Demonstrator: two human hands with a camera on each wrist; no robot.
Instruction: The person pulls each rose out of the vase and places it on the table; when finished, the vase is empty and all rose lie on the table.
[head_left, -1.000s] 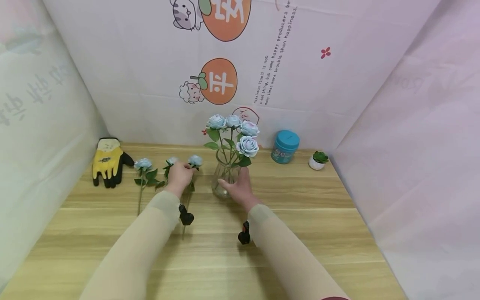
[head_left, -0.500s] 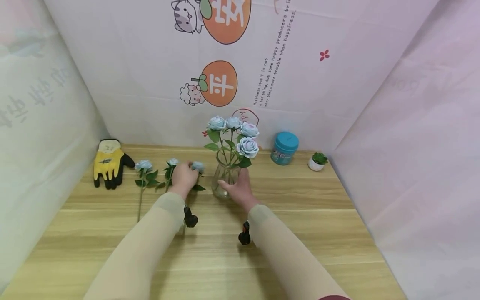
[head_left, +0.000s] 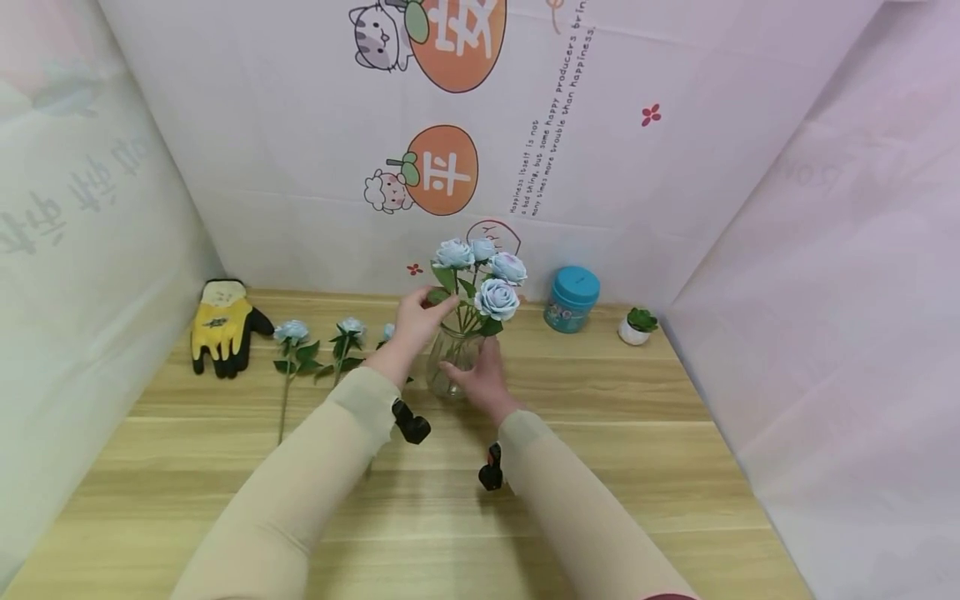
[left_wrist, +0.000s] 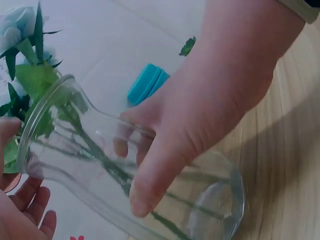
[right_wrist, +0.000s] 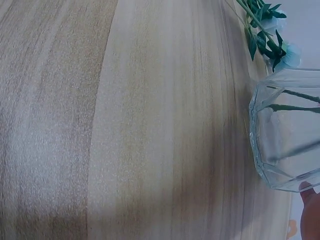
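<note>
A clear glass vase stands on the table with several pale blue roses in it, their stems crossing inside. My right hand grips the vase's side, thumb on the near side, as the left wrist view shows. My left hand is at the vase's mouth, beside the green leaves under the blooms. In the left wrist view its fingers lie spread by the rim, thumb apart from them, leaves in between. Three more blue roses lie on the table to the left, the closest partly hidden by my left hand and forearm.
A yellow and black work glove lies at the far left. Behind and right of the vase stand a blue lidded tub and a small potted succulent. Printed white cloth walls enclose the wooden table at the back and sides.
My left hand has left the lying rose and moved right and up to the vase's mouth. The blooms in the vase have shifted slightly right. My right hand keeps its grip.
</note>
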